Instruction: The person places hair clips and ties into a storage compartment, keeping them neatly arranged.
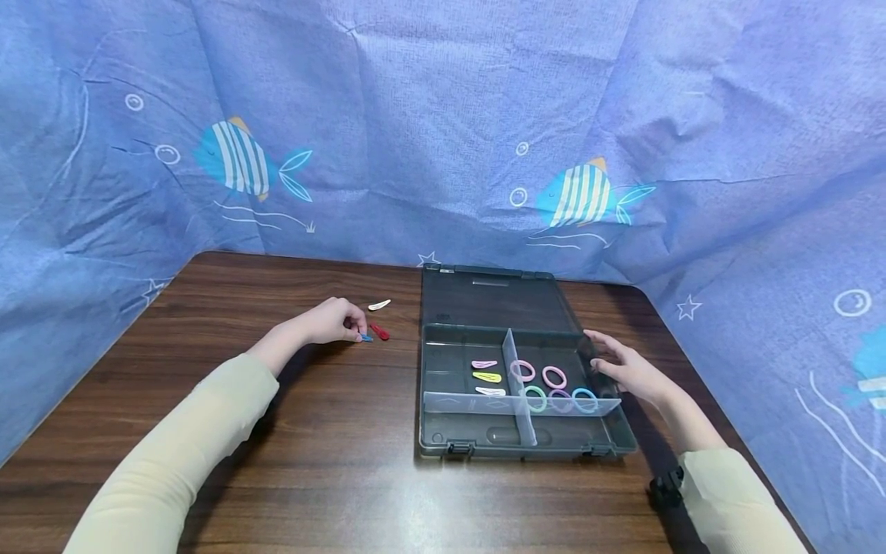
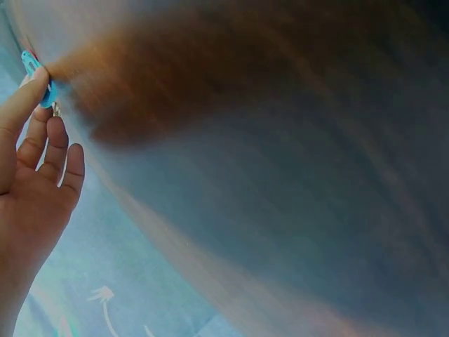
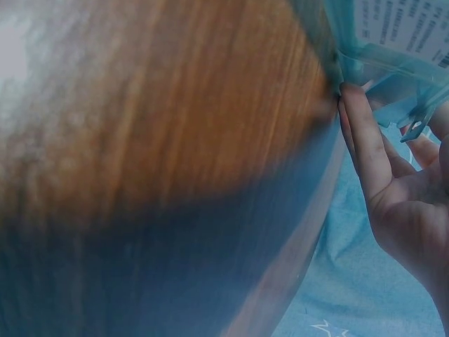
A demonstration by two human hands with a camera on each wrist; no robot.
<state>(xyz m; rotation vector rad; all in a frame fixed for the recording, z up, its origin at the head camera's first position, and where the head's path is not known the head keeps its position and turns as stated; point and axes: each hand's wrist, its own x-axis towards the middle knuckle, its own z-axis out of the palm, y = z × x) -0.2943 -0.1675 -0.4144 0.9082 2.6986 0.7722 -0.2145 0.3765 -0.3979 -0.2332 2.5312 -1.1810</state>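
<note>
My left hand [image 1: 332,322] pinches a small blue snap hair clip [image 1: 366,338] between thumb and index finger, low over the left part of the table. In the left wrist view the clip [image 2: 48,95] sticks out past the fingertips, the other fingers loosely bent. Close by lie a red hair clip [image 1: 380,332] and a white hair clip [image 1: 379,305]. On the right, my right hand [image 1: 626,371] holds the side wall of a dark see-through divided box [image 1: 484,454], thumb over the rim. Its fingers [image 3: 368,140] lie along the box's outside in the right wrist view.
The box lid [image 1: 491,300] lies back, opened. Pink, yellow and white clips [image 1: 487,377] sit in the back left compartment; several coloured hair ties [image 1: 554,377] lie in the back right one. Clear dividers [image 1: 522,419] cross the box. A blue fish-print cloth [image 1: 429,138] hangs behind the table.
</note>
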